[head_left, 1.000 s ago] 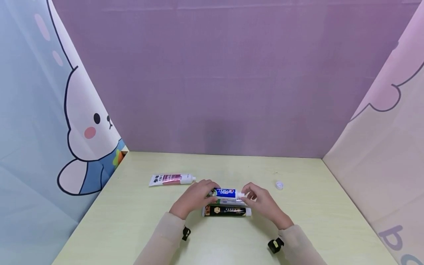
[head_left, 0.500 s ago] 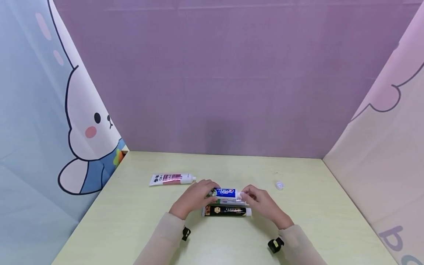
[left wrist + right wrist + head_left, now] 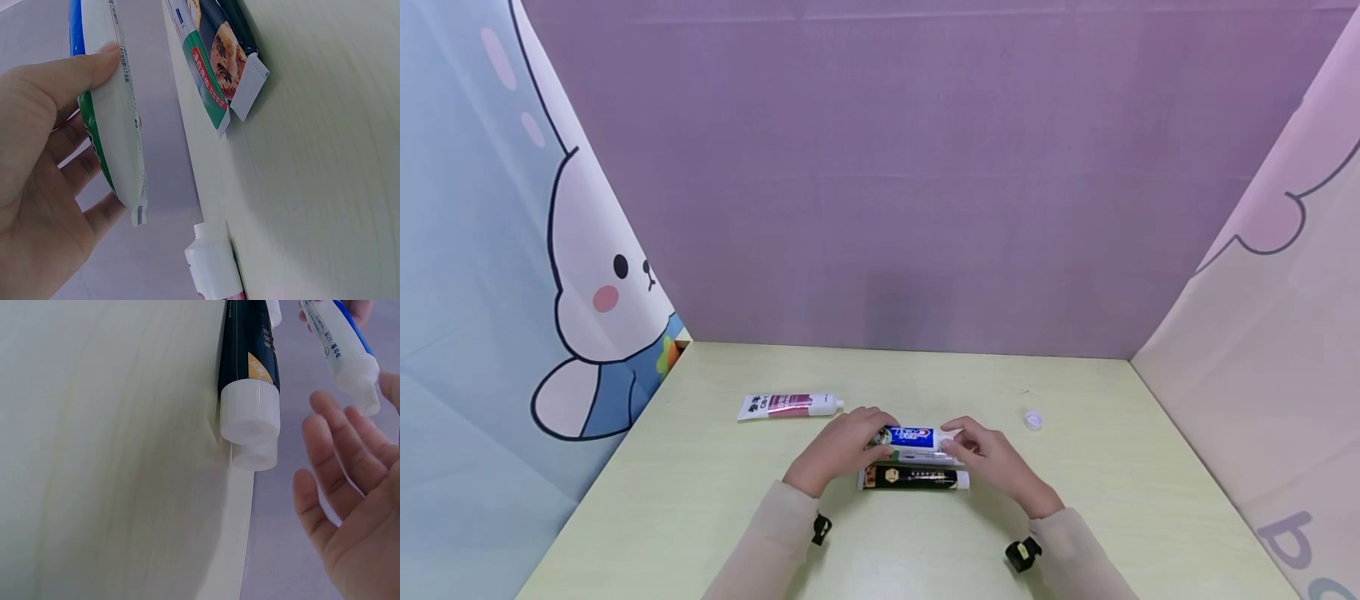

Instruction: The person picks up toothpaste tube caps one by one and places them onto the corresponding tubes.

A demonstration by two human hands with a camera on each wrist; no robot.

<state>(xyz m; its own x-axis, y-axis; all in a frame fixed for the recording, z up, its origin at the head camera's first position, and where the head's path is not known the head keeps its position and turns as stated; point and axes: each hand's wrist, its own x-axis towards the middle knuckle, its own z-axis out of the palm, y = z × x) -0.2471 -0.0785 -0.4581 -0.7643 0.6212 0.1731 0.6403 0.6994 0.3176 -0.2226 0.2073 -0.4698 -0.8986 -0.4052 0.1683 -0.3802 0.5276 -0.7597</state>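
My left hand [image 3: 847, 442] holds a blue, white and green toothpaste tube [image 3: 912, 437] above the table, its thumb and fingers on the tube's tail half. Thumb and index finger of my right hand [image 3: 988, 458] pinch the small white cap end [image 3: 367, 400] of this tube; the other fingers are spread. Beneath it, a white and green toothpaste tube [image 3: 206, 84] lies alongside a black toothpaste tube [image 3: 913, 477] with a white cap [image 3: 251, 411]. The left wrist view shows the held tube's white back.
A white and pink tube [image 3: 790, 406] lies at the back left, with a bare threaded nozzle [image 3: 199, 231]. A loose white cap [image 3: 1033, 419] rests on the table [image 3: 1097, 467] at right. A purple backdrop [image 3: 910, 183] stands behind the table.
My right fingers have shifted slightly about the tube's cap end, with the thumb and index finger now farther over it. The left hand and the other tubes have stayed in place.
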